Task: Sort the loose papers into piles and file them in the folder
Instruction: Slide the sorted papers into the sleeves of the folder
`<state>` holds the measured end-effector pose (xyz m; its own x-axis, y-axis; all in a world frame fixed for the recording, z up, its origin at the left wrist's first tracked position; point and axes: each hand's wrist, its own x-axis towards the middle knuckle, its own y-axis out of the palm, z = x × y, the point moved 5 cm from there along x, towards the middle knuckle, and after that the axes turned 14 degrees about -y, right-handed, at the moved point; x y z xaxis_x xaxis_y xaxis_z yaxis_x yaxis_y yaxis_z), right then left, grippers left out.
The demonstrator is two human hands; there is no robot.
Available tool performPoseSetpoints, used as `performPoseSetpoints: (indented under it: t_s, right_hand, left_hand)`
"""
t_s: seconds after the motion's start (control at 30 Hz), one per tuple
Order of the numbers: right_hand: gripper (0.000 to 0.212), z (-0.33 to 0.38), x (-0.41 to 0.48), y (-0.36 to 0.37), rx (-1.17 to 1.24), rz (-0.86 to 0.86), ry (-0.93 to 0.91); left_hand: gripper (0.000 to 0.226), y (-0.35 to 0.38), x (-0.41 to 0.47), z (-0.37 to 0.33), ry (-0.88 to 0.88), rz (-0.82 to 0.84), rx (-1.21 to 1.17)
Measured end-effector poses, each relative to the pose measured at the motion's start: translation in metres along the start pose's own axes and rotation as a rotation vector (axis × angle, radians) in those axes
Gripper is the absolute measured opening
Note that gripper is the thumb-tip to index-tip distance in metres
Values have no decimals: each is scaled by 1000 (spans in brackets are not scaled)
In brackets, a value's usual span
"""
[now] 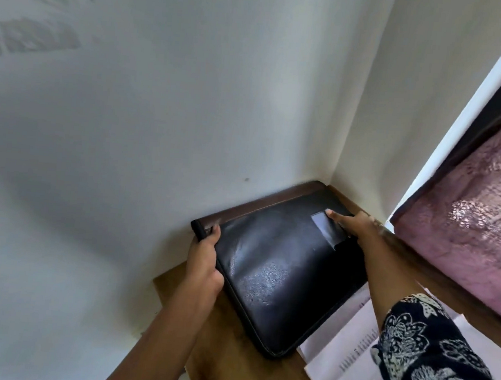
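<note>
Black folder (275, 267) against wall; left hand (204, 255), right hand (352, 226) hold edges.

wall (158, 121): pale, matte, grey smudged stains (35, 34) upper left | side wall (402, 97): cream, meets it in a corner at the table's far right | table (228, 357): brown wood, set into that corner | right: white frame strip (467, 118), mauve patterned curtain (466, 233) beside it | light: soft daylight, brightest on the strip
</note>
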<state>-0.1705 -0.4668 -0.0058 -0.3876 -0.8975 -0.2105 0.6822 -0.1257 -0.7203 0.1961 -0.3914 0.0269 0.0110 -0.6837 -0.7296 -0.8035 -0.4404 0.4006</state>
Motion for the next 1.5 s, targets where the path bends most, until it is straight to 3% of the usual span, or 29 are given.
performPoseSetpoints:
  t_s: [0.13,0.2,0.33,0.5,0.63,0.73,0.87,1.0,1.13,1.2,1.23,1.3,1.37,1.43,1.5]
  right_hand:
    - [57,30,-21,-21,410,-102,-150]
    - [58,40,-35,-40,485,-157,-207]
    - [76,49,-88,-77,518,-310,-342]
    - [66,3,-180,-129,426,-470,-399]
    - [55,-90,-278,-194,253,-494,-264]
    - [61,-165,-354,-241,127,-531,-156]
    - [68,-273,-457,-294,-71,-587,17]
    - [75,-353,-525,-324,-250,-572,173]
    - [60,-423,-560,-323,-162,-534,208]
    - [39,-455,-566,-299,-55,-436,154]
    - [42,-469,-568,-283,-65,-377,162]
    - [62,-489,-579,-252,-219,-263,254]
    - [64,-491,-586,-240,-320,-294,263]
    - [63,-482,-598,-239,-303,-363,245]
    - [62,-474,-616,-234,-268,-453,273]
  left_hand:
    - [14,16,-58,-25,260,71,21]
    - [5,20,-90,-36,316,119,44]
    - [9,17,-145,-41,341,159,89]
    - [18,15,-203,1,314,234,191]
    - [24,23,-237,81,133,357,237]
    - [37,30,-252,161,-10,406,273]
    - [32,33,-281,294,-242,416,352]
    - [32,27,-306,395,-311,379,448]
    - [43,12,-319,489,-420,359,454]
    - [54,-5,-302,529,-429,287,486]
    - [58,-15,-276,554,-440,254,484]
    - [66,-32,-261,580,-406,215,489]
    - [65,-39,-281,573,-330,174,508]
    - [58,-32,-319,548,-154,127,619]
    - [65,-22,-340,521,139,172,733]
